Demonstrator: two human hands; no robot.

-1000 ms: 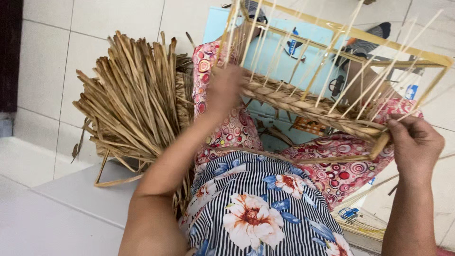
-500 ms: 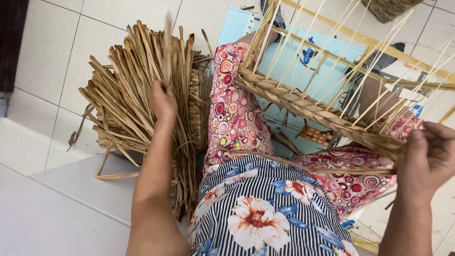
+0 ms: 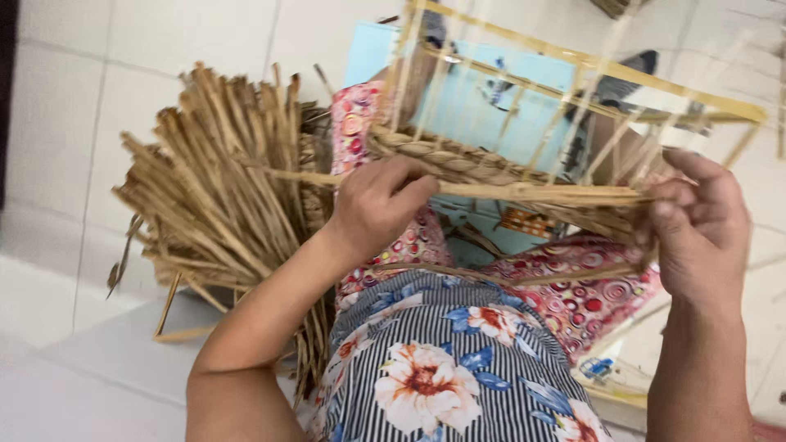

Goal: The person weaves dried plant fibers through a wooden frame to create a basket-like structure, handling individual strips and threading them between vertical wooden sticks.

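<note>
Your left hand (image 3: 381, 205) pinches a long dried strand (image 3: 524, 191) shut between thumb and fingers, laid level along the woven band (image 3: 458, 160) of the basket frame (image 3: 589, 61) on your lap; your right hand (image 3: 700, 225) closes on its right end, steadying it; the reed bundle (image 3: 213, 196) lies left on the floor.

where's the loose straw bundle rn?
Head view, left side: the straw bundle lies on the white tiled floor, just left of the left hand and the person's floral-trousered leg.

The bundle of dried reeds (image 3: 217, 200) lay on the tiled floor (image 3: 65, 123) left of the woven frame (image 3: 524, 164), which rested above the person's lap, a mat (image 3: 483, 98) behind it.
</note>
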